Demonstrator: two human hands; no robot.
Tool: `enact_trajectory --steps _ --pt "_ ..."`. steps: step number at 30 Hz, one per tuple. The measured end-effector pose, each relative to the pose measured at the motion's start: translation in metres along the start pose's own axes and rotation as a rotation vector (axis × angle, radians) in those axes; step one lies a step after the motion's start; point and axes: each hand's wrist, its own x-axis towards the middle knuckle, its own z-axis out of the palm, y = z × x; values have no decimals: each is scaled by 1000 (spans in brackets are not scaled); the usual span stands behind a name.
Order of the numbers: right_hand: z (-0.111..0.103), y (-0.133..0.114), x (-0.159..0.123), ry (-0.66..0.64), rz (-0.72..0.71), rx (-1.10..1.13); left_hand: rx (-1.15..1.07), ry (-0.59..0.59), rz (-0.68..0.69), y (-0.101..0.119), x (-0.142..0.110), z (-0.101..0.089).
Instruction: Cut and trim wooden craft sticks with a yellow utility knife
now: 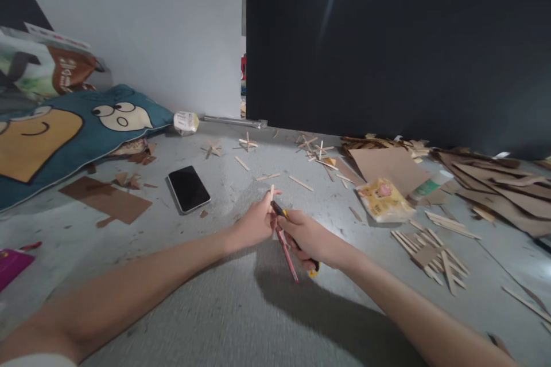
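My left hand (pixel 256 222) is closed around a small wooden craft stick (pixel 272 191), whose tip stands up above the fingers. My right hand (pixel 312 236) grips a black and yellow utility knife (pixel 279 210), its front end close against the stick and the left fingers. The blade itself is too small to make out. Beneath the two hands a pinkish-red pen (pixel 289 261) slants toward me, its upper end partly hidden by the fingers. Loose craft sticks (pixel 301 183) lie just beyond the hands, with small crossed-stick pieces (pixel 248 142) farther back.
A phone (pixel 189 188) and a brown cardboard piece (pixel 105 199) lie to the left, near a blue cartoon cushion (pixel 86 126). On the right are a yellow tissue pack (pixel 383 200), a pile of craft sticks (pixel 445 272) and stacked cardboard (pixel 495 189). A dark panel (pixel 387 46) stands behind.
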Motion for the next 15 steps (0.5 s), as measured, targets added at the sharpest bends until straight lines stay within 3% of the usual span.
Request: enact_trajectory --steps 7,15 --pt "-6 1 -2 -31 7 -12 24 1 24 0 -1 1" --pt "-7 2 -5 -44 30 41 92 -89 21 10 -1 -4"
